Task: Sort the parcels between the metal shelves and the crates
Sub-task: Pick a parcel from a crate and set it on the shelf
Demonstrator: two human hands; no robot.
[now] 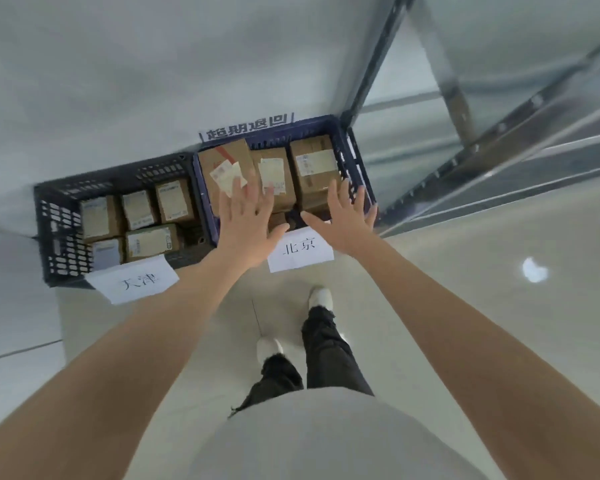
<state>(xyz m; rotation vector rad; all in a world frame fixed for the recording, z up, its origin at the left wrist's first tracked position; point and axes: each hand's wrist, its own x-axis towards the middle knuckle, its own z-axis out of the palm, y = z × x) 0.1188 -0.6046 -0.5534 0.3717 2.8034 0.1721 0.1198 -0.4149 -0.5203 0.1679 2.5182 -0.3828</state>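
Two plastic crates stand on the floor against the wall. The blue crate (pixel 355 157), with a paper label reading 北京 (pixel 300 250), holds several brown cardboard parcels (pixel 314 168). The dark crate (pixel 59 233) to its left, labelled 天津 (pixel 136 280), also holds several small parcels (pixel 174 200). My left hand (pixel 246 220) and my right hand (pixel 347 218) are stretched out over the front of the blue crate, fingers spread and straight, holding nothing. Whether they touch the parcels I cannot tell.
Metal shelving (pixel 465 109) rises at the right, its upright right beside the blue crate. A printed sign (pixel 246 128) sits on the wall behind the crates. My legs and white shoes (pixel 321 299) stand on the pale tiled floor just before the crates.
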